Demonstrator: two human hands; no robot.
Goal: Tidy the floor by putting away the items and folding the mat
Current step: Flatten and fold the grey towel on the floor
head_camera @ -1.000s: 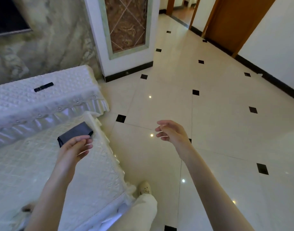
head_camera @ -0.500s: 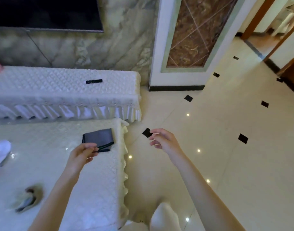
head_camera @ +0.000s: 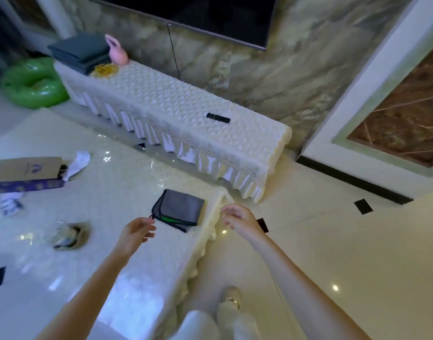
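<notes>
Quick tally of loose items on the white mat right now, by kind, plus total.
Folded grey cloth: 1
Flat cardboard package: 1
Purple box: 1
White socks: 2, the second too blurred to be sure
Small brownish item, too blurred to name: 1
Total: 6
Neither hand holds any of them.

No text can be read. The brown cardboard box (head_camera: 26,168), well to the left of the left hand (head_camera: 134,233) and farther from the person, carries a small dark emblem on its top face, possibly a logo, too blurred to make out as letters.
</notes>
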